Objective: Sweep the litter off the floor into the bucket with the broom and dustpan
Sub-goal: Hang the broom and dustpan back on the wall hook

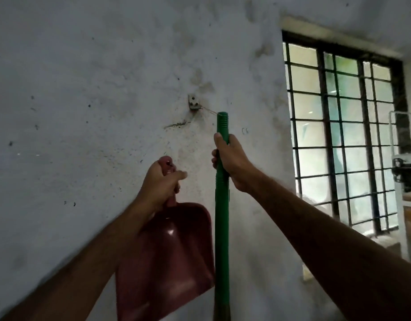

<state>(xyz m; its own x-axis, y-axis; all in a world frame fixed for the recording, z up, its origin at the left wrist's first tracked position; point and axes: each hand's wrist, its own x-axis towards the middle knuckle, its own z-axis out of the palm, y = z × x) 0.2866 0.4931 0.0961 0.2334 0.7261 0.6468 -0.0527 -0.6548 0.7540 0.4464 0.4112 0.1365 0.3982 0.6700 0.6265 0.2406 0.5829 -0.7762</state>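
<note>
Both forearms reached up from the bottom corners as I watched. Nearest me, the left hand (pixel 161 181) gripped the handle of a dark red plastic dustpan (pixel 167 258), fingers curled round it, the pan hanging blade-down in front of the wall. Just beside it, the right hand (pixel 232 162) was wrapped round the upright green plastic broom handle (pixel 221 228), a little below its ribbed top end. Pan and handle looked to touch along the pan's right edge, though I could not be sure.

Behind them stood a stained, speckled whitewashed wall (pixel 84 100) with a small metal bracket (pixel 194 103) fixed to it; a thin string (pixel 210 110) ran from the bracket to the top of the handle. To the right was a dark-barred window (pixel 341 135), bright outside, and some pale furniture (pixel 408 205) cut off by the frame edge, too blurred to identify.

Broom head, floor, litter and bucket all lay outside my view.
</note>
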